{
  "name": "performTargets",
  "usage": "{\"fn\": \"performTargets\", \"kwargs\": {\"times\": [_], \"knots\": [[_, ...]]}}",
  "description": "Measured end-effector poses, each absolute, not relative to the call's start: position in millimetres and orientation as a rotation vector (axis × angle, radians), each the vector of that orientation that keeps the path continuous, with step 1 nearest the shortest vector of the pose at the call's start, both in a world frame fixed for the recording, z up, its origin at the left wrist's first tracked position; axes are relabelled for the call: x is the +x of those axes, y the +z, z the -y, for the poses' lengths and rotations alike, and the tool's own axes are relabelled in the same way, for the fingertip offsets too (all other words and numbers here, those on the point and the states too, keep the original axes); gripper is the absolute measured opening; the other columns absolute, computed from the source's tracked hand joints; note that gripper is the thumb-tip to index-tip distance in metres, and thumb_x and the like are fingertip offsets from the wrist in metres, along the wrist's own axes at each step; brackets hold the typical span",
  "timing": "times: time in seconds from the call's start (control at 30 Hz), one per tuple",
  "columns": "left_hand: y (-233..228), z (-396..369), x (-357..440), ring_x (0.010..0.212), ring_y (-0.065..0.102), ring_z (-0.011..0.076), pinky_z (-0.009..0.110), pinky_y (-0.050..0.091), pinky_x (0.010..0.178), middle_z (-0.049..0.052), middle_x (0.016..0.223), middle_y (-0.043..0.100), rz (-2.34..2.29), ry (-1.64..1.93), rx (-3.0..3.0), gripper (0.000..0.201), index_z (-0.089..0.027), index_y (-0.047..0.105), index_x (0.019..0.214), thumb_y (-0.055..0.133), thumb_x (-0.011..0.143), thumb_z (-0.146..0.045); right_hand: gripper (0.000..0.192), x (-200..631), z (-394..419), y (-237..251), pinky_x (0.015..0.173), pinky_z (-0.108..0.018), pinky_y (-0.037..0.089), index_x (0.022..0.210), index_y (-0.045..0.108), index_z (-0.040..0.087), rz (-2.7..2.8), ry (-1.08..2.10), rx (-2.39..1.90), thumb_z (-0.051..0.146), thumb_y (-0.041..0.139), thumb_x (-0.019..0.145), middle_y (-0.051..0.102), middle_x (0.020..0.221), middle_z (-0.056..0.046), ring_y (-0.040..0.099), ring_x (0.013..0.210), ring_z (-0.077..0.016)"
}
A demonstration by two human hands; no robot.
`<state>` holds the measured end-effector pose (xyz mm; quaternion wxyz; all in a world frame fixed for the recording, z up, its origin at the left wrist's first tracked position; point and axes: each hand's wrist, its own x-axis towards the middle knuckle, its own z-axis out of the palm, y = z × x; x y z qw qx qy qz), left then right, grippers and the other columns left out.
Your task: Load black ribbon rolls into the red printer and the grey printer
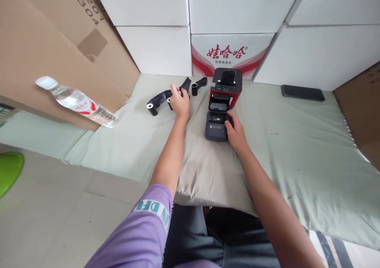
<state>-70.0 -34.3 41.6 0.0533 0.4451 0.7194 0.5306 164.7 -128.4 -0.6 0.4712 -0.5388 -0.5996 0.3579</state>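
Bright, soft diffuse light, faint shadows, wide-angle stretching toward edges

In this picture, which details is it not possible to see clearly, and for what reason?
Head view: part of one black roll, hidden by the left hand's grip.
Head view: the label text on the dark grey device, too small to read.
Head view: the full shape of the green object, cut off by the left edge.

Grey printer (216, 132): lying flat, lid (219, 106) raised, compartment (217, 117) exposed. Black rolls (153, 111): small, several, beside loose, curving black strip (159, 99), all left of the grey printer.
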Motion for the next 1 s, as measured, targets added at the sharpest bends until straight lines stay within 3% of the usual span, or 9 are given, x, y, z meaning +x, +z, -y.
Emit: {"fn": "performTargets", "kwargs": {"times": [0.17, 0.4, 0.57, 0.73, 0.83, 0.9, 1.0], "knots": [[64, 35, -75, 0.115, 0.074, 0.0302, 0.036, 0.053, 0.098, 0.009, 0.103, 0.075, -2.188, 1.598, 1.435, 0.004, -0.027, 0.054, 0.107, 0.051, 0.106, -0.025, 0.049, 163, 129, -1, 0.128, -0.061, 0.046, 0.14, 0.064, 0.024, 1.442, 0.876, -1.311, 0.041, 0.055, 0.095, 0.071, 0.149, -0.013, 0.066, 0.138, -0.0325], [82, -4, -78, 0.117, 0.073, 0.039, 0.048, 0.054, 0.105, 0.015, 0.102, 0.074, -2.244, 1.427, 1.428, 0.039, -0.021, 0.055, 0.132, 0.067, 0.095, -0.02, 0.049, 162, 129, -3, 0.125, -0.06, 0.05, 0.139, 0.065, 0.024, 1.427, 0.861, -1.3, 0.04, 0.056, 0.093, 0.073, 0.146, -0.013, 0.069, 0.135, -0.032], [82, -24, -77, 0.121, 0.072, 0.0441, 0.06, 0.052, 0.107, 0.024, 0.111, 0.075, -2.282, 1.072, 1.684, 0.022, -0.02, 0.062, 0.115, 0.065, 0.094, -0.014, 0.05, 162, 130, -1, 0.126, -0.062, 0.048, 0.14, 0.064, 0.023, 1.431, 0.873, -1.297, 0.041, 0.054, 0.094, 0.072, 0.147, -0.014, 0.068, 0.136, -0.0327], [75, -20, -73, 0.122, 0.074, 0.0455, 0.06, 0.056, 0.104, 0.025, 0.115, 0.078, -2.302, 0.907, 1.709, 0.015, -0.021, 0.062, 0.093, 0.072, 0.09, -0.011, 0.052, 160, 131, 0, 0.128, -0.062, 0.046, 0.141, 0.064, 0.023, 1.422, 0.885, -1.308, 0.042, 0.054, 0.094, 0.07, 0.15, -0.014, 0.066, 0.14, -0.0326], [70, -16, -72, 0.12, 0.076, 0.0446, 0.059, 0.057, 0.1, 0.028, 0.121, 0.078, -2.327, 0.769, 1.74, 0.007, -0.019, 0.065, 0.094, 0.065, 0.095, -0.012, 0.051, 159, 130, 0, 0.128, -0.063, 0.046, 0.14, 0.065, 0.023, 1.408, 0.888, -1.296, 0.041, 0.055, 0.093, 0.071, 0.149, -0.014, 0.066, 0.139, -0.0327], [69, -14, -71, 0.12, 0.076, 0.0431, 0.058, 0.057, 0.098, 0.029, 0.125, 0.077, -2.356, 0.598, 1.787, 0.012, -0.017, 0.07, 0.099, 0.058, 0.098, -0.012, 0.051, 159, 130, 0, 0.126, -0.063, 0.047, 0.14, 0.065, 0.023, 1.409, 0.897, -1.288, 0.041, 0.055, 0.093, 0.072, 0.148, -0.014, 0.067, 0.137, -0.0329], [77, -12, -70, 0.124, 0.074, 0.0422, 0.054, 0.058, 0.099, 0.029, 0.13, 0.076, -2.4, 0.366, 1.81, 0.019, -0.014, 0.074, 0.11, 0.069, 0.093, -0.015, 0.051, 159, 130, 0, 0.125, -0.062, 0.048, 0.14, 0.065, 0.024, 1.406, 0.898, -1.292, 0.041, 0.056, 0.093, 0.073, 0.146, -0.014, 0.068, 0.135, -0.033]]}}
